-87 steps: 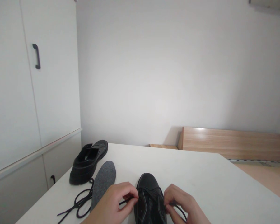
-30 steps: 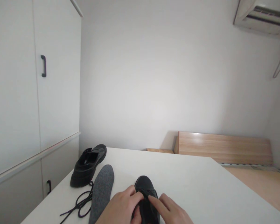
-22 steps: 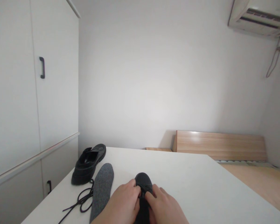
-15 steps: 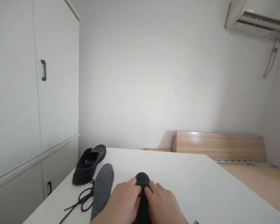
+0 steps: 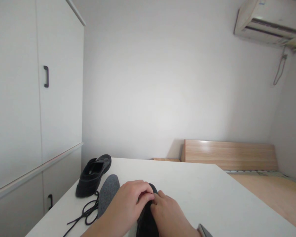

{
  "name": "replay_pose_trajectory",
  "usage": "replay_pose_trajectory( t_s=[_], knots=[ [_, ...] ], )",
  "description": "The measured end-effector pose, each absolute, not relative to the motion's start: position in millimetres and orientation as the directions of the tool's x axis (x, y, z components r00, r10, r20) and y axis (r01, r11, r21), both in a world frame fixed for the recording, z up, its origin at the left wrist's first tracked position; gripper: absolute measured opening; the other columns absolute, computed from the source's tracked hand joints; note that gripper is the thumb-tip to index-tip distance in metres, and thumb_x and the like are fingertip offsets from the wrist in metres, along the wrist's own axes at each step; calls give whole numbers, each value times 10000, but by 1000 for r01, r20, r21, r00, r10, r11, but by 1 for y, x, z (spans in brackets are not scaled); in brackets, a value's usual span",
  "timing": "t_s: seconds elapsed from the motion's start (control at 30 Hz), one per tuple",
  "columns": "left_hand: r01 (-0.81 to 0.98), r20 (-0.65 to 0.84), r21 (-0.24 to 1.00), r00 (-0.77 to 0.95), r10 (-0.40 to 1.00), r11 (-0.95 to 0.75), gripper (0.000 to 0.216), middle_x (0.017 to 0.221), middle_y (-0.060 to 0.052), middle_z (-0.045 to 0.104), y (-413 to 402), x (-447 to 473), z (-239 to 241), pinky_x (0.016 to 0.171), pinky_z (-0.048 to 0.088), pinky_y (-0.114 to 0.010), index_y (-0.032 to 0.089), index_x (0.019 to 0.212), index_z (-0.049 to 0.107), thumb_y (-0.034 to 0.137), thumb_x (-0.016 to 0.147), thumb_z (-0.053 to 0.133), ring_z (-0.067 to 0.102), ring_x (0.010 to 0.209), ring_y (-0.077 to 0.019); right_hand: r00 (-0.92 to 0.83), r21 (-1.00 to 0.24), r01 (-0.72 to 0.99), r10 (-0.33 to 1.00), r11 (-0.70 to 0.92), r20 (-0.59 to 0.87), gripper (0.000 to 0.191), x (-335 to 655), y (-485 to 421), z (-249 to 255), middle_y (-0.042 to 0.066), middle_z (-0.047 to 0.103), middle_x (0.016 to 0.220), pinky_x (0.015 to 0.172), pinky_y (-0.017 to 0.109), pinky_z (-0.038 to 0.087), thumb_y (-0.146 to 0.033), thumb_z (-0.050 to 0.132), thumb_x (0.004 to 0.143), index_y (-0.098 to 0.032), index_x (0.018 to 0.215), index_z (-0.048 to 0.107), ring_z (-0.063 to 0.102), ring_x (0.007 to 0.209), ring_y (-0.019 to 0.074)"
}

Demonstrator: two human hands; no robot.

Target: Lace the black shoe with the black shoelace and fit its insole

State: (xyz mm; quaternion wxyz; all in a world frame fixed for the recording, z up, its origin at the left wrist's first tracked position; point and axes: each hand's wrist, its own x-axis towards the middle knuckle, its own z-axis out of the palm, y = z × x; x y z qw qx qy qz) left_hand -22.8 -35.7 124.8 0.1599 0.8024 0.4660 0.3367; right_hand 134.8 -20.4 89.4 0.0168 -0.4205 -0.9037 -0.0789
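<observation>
Nearest the camera, the left hand (image 5: 128, 205) and the right hand (image 5: 169, 215) close over the near shoe (image 5: 146, 223), a black one lying on the white worktop (image 5: 212, 194) with its toe pointing away. Both hands have their fingers curled and bunched, and the tips meet on top of the upper just behind the toe cap. They seem to pinch something there, but the knuckles hide whether it is a lace or the upper itself. Most of the shoe is covered, with only the toe and a strip of the upper showing between the hands.

The shoe looks fairly light. Its sole is probably stiff and its upper soft enough to give under the fingers, so the sides of the sole or the heel would make the firmest grip, and the smooth toe could slip.

Just left of the left hand a grey insole (image 5: 108, 195) lies flat, thin and probably floppy. Touching its left edge is a loose black lace (image 5: 85, 214) in limp loops. Beyond them a second black shoe (image 5: 93, 174) sits unlaced near the worktop's far left corner.

Farther off stand a white cupboard (image 5: 27, 108) on the left, a wooden bed frame (image 5: 229, 154) against the wall and an air conditioner (image 5: 266, 23) high on the right.
</observation>
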Motion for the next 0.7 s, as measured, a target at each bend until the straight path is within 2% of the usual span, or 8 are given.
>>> replay_pose_trajectory(
  t_s=[0.1, 0.17, 0.23, 0.3, 0.33, 0.4, 0.53, 0.7],
  knots=[
    [532, 496, 636, 273, 824, -559, 160, 765, 6, 723, -43, -29, 142, 707, 443, -234, 188, 770, 709, 210, 888, 603, 646, 734, -149, -606, 113, 795, 781, 596, 148, 207, 133, -19, 90, 149, 726, 874, 754, 384, 502, -20, 585, 816, -138, 846, 753, 661, 909, 304],
    [466, 568, 656, 214, 795, -594, 152, 783, 14, 725, -48, -35, 153, 716, 451, -222, 202, 781, 706, 234, 892, 607, 649, 758, -143, -563, 23, 819, 795, 574, 225, 252, 135, -17, 92, 107, 720, 851, 728, 346, 500, 16, 562, 817, -165, 804, 737, 673, 859, 264],
    [408, 634, 658, 154, 758, -633, 141, 799, 20, 724, -51, -40, 161, 727, 456, -216, 219, 799, 711, 264, 895, 617, 649, 778, -139, -512, -173, 773, 762, 610, 398, 274, 138, -16, 98, 63, 696, 843, 685, 287, 496, 21, 534, 847, -183, 823, 715, 670, 788, 202],
    [369, 679, 655, 96, 728, -660, 132, 796, 25, 719, -53, -42, 167, 725, 457, -212, 230, 808, 717, 279, 893, 630, 640, 770, -131, -398, -354, 607, 657, 712, 640, 263, 143, -18, 109, 31, 658, 836, 641, 241, 491, -10, 496, 900, -194, 888, 682, 645, 720, 148],
    [354, 691, 656, 76, 719, -667, 128, 786, 26, 715, -54, -42, 168, 717, 458, -210, 232, 806, 720, 279, 891, 637, 634, 758, -127, -313, -388, 507, 584, 770, 749, 250, 145, -20, 116, 17, 637, 822, 624, 229, 488, -30, 481, 924, -200, 919, 665, 629, 690, 130],
    [318, 689, 674, 58, 723, -667, 125, 770, 26, 707, -53, -38, 170, 668, 462, -205, 229, 800, 724, 280, 884, 647, 624, 708, -118, -142, -361, 371, 436, 856, 889, 222, 148, -26, 133, -3, 607, 798, 613, 226, 486, -61, 484, 949, -213, 970, 644, 612, 668, 116],
    [178, 644, 747, 44, 764, -640, 120, 720, 15, 705, -51, -24, 173, 590, 495, -202, 196, 813, 724, 282, 868, 661, 644, 606, -114, 95, -273, 304, 256, 913, 962, 228, 148, -41, 166, -10, 626, 810, 639, 244, 488, -49, 529, 943, -228, 1010, 655, 637, 711, 114],
    [1, 663, 749, -33, 748, -663, 112, 762, -13, 754, -54, -7, 185, 702, 564, -208, 173, 819, 747, 269, 840, 694, 712, 712, -148, 121, -224, 201, 203, 954, 972, 242, 135, -56, 187, -5, 647, 816, 632, 263, 513, -24, 553, 924, -222, 998, 671, 655, 723, 125]
  ],
)
